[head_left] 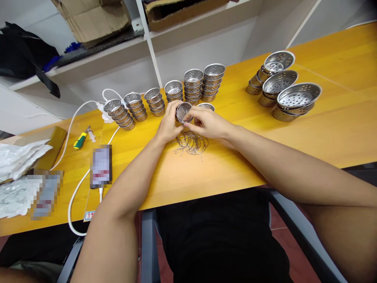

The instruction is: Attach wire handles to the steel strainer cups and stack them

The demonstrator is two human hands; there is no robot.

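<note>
My left hand (169, 125) is closed around the side of a small perforated metal cup (183, 111), tilted so its open mouth faces me. At the cup's near rim, the thumb and fingers of my right hand (204, 121) are pinched together; what they hold is too small to make out. Just below both hands lies a loose pile of curved metal wires (193, 144). Another perforated cup (206, 106) shows partly behind my right hand, its lower part hidden.
Several stacks of perforated cups (193, 84) line the back of the table (176, 186). Larger oval cups (299, 96) are stacked at right. At left are a phone (101, 167) on a white cable (70, 208), a green-yellow screwdriver (80, 140) and plastic bags (20, 159).
</note>
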